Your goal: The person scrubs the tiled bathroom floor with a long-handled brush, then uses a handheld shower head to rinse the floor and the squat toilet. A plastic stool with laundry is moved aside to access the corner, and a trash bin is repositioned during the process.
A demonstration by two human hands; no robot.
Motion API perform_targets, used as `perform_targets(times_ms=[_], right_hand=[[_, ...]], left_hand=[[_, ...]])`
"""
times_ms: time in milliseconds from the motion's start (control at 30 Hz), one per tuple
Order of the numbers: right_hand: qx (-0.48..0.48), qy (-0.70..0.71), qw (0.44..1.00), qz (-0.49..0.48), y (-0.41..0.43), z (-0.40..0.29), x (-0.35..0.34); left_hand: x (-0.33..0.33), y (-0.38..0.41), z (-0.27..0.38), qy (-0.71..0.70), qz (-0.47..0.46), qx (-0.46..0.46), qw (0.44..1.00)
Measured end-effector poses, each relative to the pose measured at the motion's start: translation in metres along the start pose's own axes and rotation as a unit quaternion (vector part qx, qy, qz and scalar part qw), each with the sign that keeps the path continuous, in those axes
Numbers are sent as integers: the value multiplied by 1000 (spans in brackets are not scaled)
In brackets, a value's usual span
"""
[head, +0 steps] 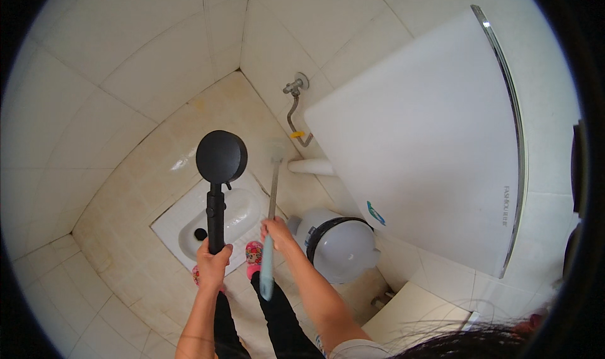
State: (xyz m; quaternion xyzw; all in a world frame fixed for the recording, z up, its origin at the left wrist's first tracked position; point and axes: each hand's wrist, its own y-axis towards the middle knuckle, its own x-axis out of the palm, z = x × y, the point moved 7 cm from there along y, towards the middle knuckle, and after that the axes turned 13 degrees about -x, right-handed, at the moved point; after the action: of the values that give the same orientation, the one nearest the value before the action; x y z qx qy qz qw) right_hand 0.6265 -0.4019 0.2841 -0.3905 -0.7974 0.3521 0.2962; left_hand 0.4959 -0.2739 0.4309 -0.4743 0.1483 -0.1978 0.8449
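My left hand (213, 264) grips the handle of a black handheld shower head (221, 157), which is raised over a white squat toilet (163, 223) in the tiled floor. Whether water flows from it I cannot tell. My right hand (278, 232) is closed around a long-handled brush (273, 189) with a pale green grip. The brush's blurred head is low by the floor and wall, to the right of the shower head and near a white pipe (312, 166). Both my feet, in pink patterned shoes (254, 252), are at the toilet's near edge.
A grey lidded bin (345, 252) stands right of my right forearm. Above it a large white cistern (425, 137) juts from the right wall. An angle valve (297, 84) with a braided hose (292, 115) is on that wall. A cream-coloured panel (416, 311) lies at lower right.
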Motion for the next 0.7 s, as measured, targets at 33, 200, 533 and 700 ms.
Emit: perform_targets(times_ms=[33, 200, 533, 700], right_hand=[[10, 57, 997, 43, 15, 1, -2], [16, 247, 955, 160, 45, 28, 18], [65, 349, 913, 202, 37, 42, 66], [15, 220, 950, 219, 62, 37, 27]], left_hand=[[0, -1, 0, -1, 3, -6, 1000], [-11, 3, -4, 20, 18, -16, 1000], [-48, 1, 27, 30, 44, 13, 999], [-53, -3, 34, 37, 14, 23, 999]])
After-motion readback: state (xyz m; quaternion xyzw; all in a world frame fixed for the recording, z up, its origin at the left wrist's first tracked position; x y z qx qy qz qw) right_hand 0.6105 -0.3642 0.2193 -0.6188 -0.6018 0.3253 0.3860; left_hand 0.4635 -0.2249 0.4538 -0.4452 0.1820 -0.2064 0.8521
